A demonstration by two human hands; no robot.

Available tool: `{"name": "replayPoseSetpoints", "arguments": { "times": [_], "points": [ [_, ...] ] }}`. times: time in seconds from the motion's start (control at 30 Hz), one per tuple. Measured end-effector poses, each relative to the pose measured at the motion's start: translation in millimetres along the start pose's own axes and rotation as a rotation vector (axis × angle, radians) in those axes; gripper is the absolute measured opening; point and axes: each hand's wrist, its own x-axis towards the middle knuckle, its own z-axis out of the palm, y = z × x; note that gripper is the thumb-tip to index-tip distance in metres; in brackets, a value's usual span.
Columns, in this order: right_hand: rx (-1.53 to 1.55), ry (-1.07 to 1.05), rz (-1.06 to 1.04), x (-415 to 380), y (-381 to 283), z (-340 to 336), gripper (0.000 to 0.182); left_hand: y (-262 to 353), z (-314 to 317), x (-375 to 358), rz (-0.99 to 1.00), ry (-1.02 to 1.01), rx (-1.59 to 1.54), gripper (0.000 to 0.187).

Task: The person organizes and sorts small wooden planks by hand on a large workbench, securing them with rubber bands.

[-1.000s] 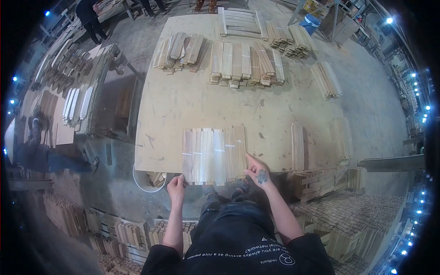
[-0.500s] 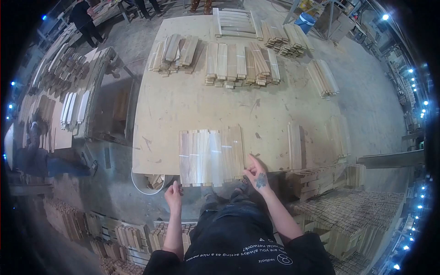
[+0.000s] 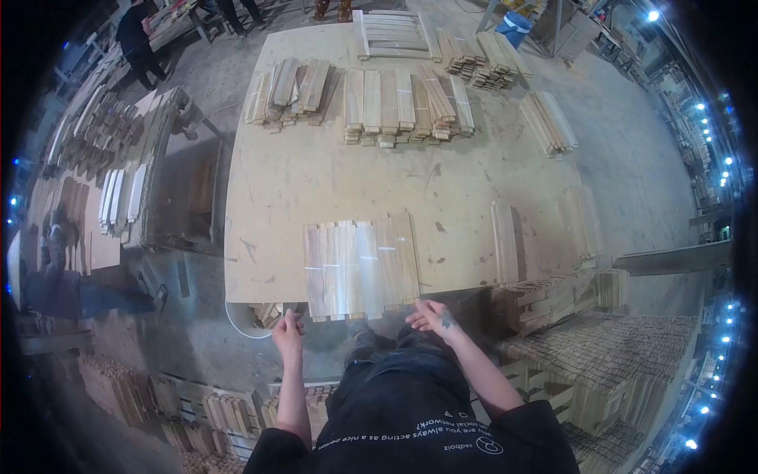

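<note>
A row of thin wooden slats [image 3: 359, 268] lies side by side at the near edge of the large table [image 3: 268, 197], their near ends jutting past it. Just off the row's lower left corner is my left hand [image 3: 287, 336], its fingers loosely bent, tips apart, holding nothing. By the lower right corner, my right hand [image 3: 433, 317] has its fingers stretched toward the slat ends, with nothing in them.
Slat stacks [image 3: 403, 107] fill the table's far side, beside another pile [image 3: 292, 91] and a slatted frame [image 3: 396, 35]. At right lies a slat bundle [image 3: 505, 241]. Stacked wood [image 3: 600, 355] stands at the lower right. A person [image 3: 138, 43] stands far left.
My right hand has moved left and down, nearer the slats' near ends. My left hand has shifted slightly left, away from the row. The whole view has moved a little.
</note>
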Motion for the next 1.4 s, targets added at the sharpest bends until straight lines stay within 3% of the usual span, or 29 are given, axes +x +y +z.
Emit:
{"name": "replayPoseSetpoints", "arguments": {
  "times": [0.17, 0.57, 0.77, 0.87, 1.07, 1.17, 1.27, 1.4],
  "points": [
    [0.092, 0.023, -0.047, 7, -3, 9, 0.037, 10, -7, -1, 0.043, 0.022, -0.025, 0.044],
    [-0.118, 0.048, -0.24, 2, -10, 23, 0.034, 10, -8, 0, 0.061, 0.052, -0.026, 0.044],
    [-0.432, 0.028, -0.278, 13, 2, 27, 0.039, 7, -12, -5, 0.072, 0.043, 0.022, 0.045],
    [-0.702, 0.09, -0.147, -1, -21, 29, 0.045, 6, -11, -11, 0.037, 0.031, 0.034, 0.045],
    [0.052, -0.116, 0.061, 21, -7, 29, 0.053, -21, -1, -29, 0.021, -0.097, 0.104, 0.044],
    [-0.004, -0.137, 0.034, 25, -5, 28, 0.055, -18, 10, -52, -0.016, -0.231, 0.232, 0.042],
    [0.074, -0.242, 0.035, 9, -15, 19, 0.054, 38, 40, -95, -0.005, -0.431, 0.238, 0.039],
    [0.133, -0.418, 0.064, -1, -20, 10, 0.054, 73, 112, -85, 0.292, -0.445, 0.305, 0.036]
  ]
}}
